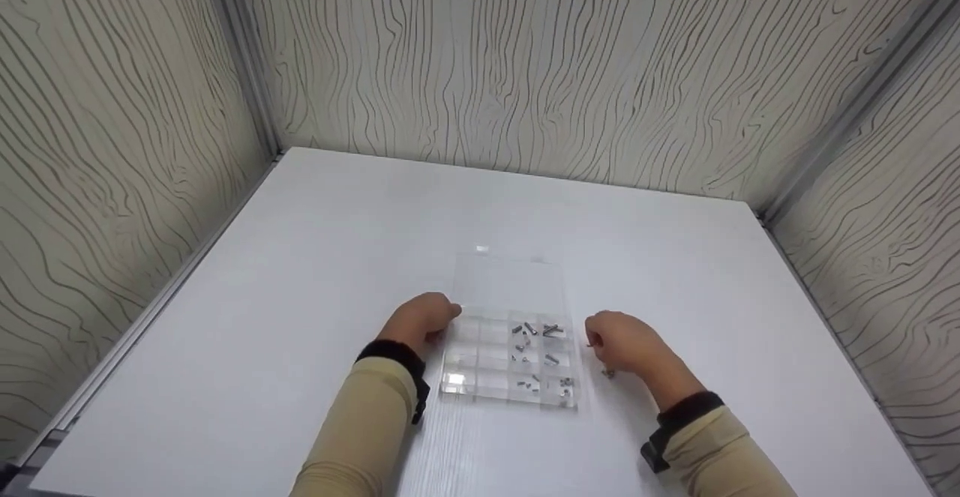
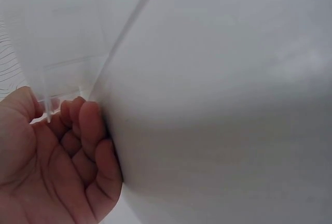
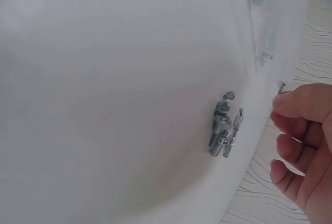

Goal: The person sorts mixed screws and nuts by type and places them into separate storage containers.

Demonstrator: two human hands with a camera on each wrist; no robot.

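Gripping box [image 1: 510,347] left edge, left hand [image 1: 420,322]; right hand [image 1: 626,343] beside screws [image 3: 224,128].

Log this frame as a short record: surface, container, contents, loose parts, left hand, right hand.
surface: white tabletop, wood-grain panel walls around it
container: clear plastic compartment box, clear lid open, lying flat behind it
contents: small silver metal screws in the right-hand compartments
loose parts: small pile of silver screws on the table beside the right hand
left hand: fingers curled at the box's left edge; grip unclear
right hand: fingers curled, right of box; contents unclear
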